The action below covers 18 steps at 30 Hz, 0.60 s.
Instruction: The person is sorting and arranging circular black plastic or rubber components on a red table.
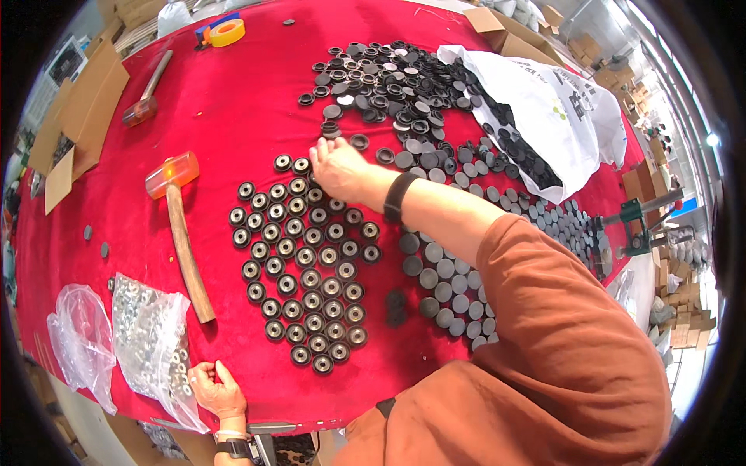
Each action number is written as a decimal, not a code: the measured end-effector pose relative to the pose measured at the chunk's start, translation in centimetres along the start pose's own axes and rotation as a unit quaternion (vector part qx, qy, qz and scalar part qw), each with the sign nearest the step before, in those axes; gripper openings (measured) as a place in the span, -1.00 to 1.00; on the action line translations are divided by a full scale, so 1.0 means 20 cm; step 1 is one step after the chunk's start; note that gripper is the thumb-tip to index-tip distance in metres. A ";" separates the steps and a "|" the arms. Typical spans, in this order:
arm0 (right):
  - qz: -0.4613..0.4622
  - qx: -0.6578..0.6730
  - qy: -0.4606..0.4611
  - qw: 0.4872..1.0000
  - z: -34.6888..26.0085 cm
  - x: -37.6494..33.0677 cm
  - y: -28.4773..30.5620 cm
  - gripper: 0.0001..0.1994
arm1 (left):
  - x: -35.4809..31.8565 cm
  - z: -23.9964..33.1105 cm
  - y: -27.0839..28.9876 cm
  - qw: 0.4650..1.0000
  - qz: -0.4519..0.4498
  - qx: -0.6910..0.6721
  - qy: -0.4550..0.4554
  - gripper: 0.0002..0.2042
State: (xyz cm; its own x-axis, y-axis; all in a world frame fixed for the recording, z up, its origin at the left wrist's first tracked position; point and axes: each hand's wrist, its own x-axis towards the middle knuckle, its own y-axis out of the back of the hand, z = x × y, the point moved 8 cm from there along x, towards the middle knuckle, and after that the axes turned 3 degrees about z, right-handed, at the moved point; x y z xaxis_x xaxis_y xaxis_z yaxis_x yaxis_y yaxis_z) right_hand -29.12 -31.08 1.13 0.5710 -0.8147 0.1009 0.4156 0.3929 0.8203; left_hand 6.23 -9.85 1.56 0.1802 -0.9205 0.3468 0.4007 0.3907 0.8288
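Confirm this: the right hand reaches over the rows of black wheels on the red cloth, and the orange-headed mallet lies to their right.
Wrong side. In the head view the mallet lies left of the rows of black wheels. The right hand does reach over them on the red cloth.

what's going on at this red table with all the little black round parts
A person in a rust-coloured top reaches the right hand to the top of a neat grid of black wheels with metal centres on the red table. The left hand rests at the near edge beside a clear bag of metal parts. A loose pile of black parts lies beyond, and an orange-headed mallet lies left of the grid.
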 end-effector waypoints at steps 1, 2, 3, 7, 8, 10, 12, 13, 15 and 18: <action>-0.007 0.013 0.006 1.000 -0.01 -0.01 0.00 -0.48 | -0.01 0.00 0.00 1.000 -0.006 0.003 0.012 -0.88; -0.013 0.038 -0.010 0.999 -0.01 -0.02 -0.01 -0.46 | -0.02 0.00 0.00 1.000 -0.011 0.005 0.022 -0.88; -0.036 0.077 -0.014 0.996 0.01 -0.02 -0.03 -0.45 | -0.01 -0.01 0.00 1.000 -0.011 0.000 0.016 -0.88; -0.056 0.117 -0.054 0.990 0.02 -0.04 -0.07 -0.44 | -0.01 0.00 -0.01 1.000 -0.015 0.018 -0.013 -0.88; -0.048 0.133 -0.060 0.988 0.01 -0.05 -0.06 -0.44 | -0.02 -0.01 -0.01 0.999 -0.018 0.026 -0.003 -0.88; -0.072 0.193 -0.068 0.976 0.05 -0.06 -0.09 -0.45 | -0.02 -0.01 -0.02 1.000 -0.016 0.017 -0.009 -0.87; -0.089 0.194 -0.042 0.976 0.07 -0.12 -0.04 -0.44 | -0.01 0.00 -0.04 1.000 -0.011 0.022 -0.004 -0.87; -0.103 0.212 -0.054 0.970 0.07 -0.15 -0.05 -0.42 | -0.01 0.00 -0.03 1.000 -0.018 0.016 -0.005 -0.87; -0.148 0.220 -0.037 0.964 0.07 -0.22 0.03 -0.45 | -0.02 -0.03 -0.04 1.000 -0.015 0.018 -0.006 -0.87; -0.281 0.251 -0.020 0.926 0.13 -0.39 0.10 -0.66 | -0.02 -0.04 -0.04 1.000 -0.016 0.024 -0.007 -0.87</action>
State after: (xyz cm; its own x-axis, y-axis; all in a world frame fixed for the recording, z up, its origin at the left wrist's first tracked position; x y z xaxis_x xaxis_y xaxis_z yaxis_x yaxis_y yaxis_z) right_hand -34.67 -25.09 3.41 0.3331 -0.8498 -0.4085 0.2516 -0.3375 0.9071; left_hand 6.59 -9.71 0.42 0.1548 -0.9328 0.3254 0.3622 0.3600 0.8598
